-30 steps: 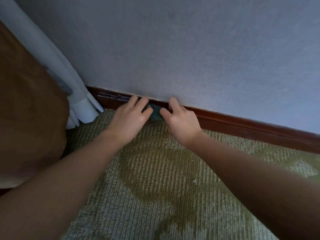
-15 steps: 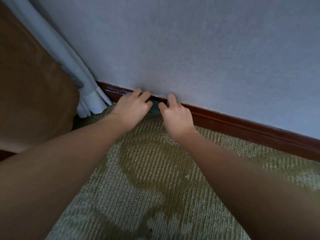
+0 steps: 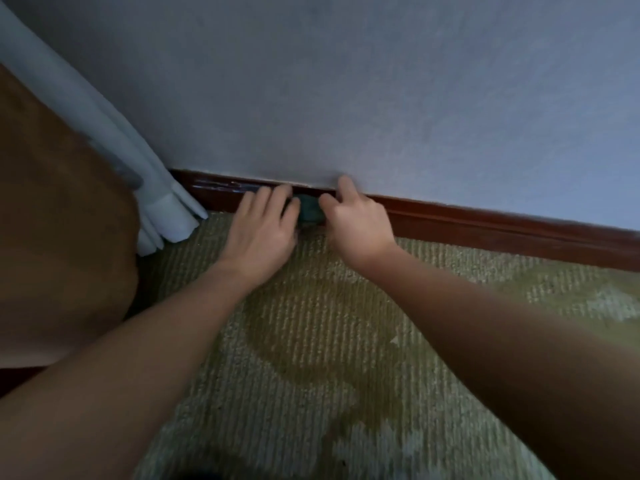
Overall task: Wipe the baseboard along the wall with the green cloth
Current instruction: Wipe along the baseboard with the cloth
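A dark red-brown baseboard runs along the foot of the grey-blue wall. The green cloth is bunched against it, and only a small patch shows between my two thumbs. My left hand lies with its fingers stretched flat over the baseboard, its thumb touching the cloth's left side. My right hand has its fingers curled round the cloth's right side, with its index finger reaching up to the wall's lower edge. The remainder of the cloth is hidden under my hands.
A pale curtain hangs down to the floor just left of my left hand. A brown upholstered piece of furniture fills the left side. Patterned green carpet covers the floor, and the baseboard continues to the right.
Both hands stay at the same stretch of baseboard near the curtain. My right index finger has risen onto the wall's edge, and slightly more cloth shows between the thumbs.
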